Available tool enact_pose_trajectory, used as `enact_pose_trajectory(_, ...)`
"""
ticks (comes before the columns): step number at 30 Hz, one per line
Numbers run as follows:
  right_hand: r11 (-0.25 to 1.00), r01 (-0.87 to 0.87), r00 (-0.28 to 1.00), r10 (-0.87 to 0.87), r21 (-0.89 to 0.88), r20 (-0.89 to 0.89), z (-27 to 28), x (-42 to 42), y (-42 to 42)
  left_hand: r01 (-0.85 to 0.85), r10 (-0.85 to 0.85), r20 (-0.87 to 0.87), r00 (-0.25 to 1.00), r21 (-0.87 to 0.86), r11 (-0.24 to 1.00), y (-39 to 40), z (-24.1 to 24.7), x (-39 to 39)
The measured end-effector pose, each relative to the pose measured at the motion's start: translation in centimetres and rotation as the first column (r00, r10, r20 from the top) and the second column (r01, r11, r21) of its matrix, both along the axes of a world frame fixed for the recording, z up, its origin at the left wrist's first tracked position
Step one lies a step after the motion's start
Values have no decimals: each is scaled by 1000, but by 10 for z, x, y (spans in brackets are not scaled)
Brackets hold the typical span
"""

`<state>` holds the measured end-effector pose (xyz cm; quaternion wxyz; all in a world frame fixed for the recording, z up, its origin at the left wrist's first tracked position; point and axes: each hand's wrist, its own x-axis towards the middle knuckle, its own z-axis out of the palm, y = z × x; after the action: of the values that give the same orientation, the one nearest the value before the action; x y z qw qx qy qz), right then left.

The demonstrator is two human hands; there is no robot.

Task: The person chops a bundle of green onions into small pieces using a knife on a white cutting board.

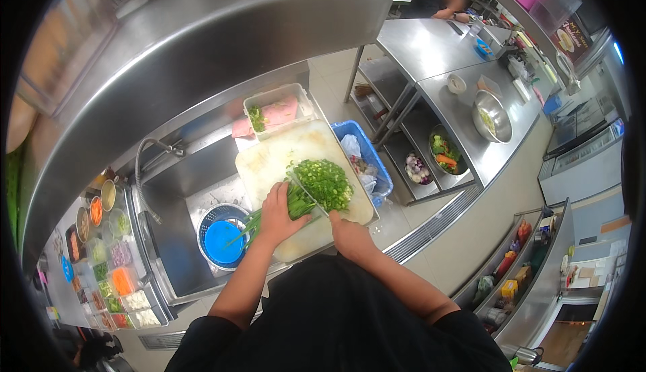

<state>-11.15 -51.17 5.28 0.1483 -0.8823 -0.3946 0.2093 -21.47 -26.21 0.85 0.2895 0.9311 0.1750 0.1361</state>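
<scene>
A worn white cutting board (267, 157) lies before me, partly over the sink. My left hand (282, 215) presses a bunch of uncut green onions (300, 203) onto it, fingers together and thumb apart. The long ends of the bunch hang past the board's left edge. Gripped in my right hand (351, 236) is a knife (309, 194); its handle is hidden by the fingers. The blade stands between the bunch and a heap of chopped green onions (325, 183) on the right of the board.
Behind the board sits a plastic container (305, 102) with pink material and chopped greens. The sink holds a blue basket (203, 220) under a curved faucet (139, 170). Right stands a blue bin (382, 167) with waste. Ingredient tubs (121, 281) line the left. Another person (434, 3) leans on the far table.
</scene>
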Motion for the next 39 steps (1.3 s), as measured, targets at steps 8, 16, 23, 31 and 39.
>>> enact_pose_trajectory(8, 999, -24, 1000, 24, 37, 5, -8, -1, 1, 105, -100, 120, 988, -32, 994, 19, -64, -18)
enact_pose_trajectory(16, 997, 18, 1000, -16, 78, -19, -8, 2, -2, 58, -37, -146, 989, 138, 989, -15, 0, -1)
enact_pose_trajectory(23, 999, 24, 1000, -23, 43, -18, -3, 1, -1, 128, -106, -157, 982, 139, 982, -18, -6, 0)
enact_pose_trajectory(31, 1000, 18, 1000, -18, -13, -21, -9, 6, -1, 110, -109, -135, 985, -1, 994, -2, -6, 7)
enact_pose_trajectory(39, 1000, -24, 999, 24, 14, -25, 8, -1, 4, -3, 12, -111, 994, 76, 997, -31, 0, 5)
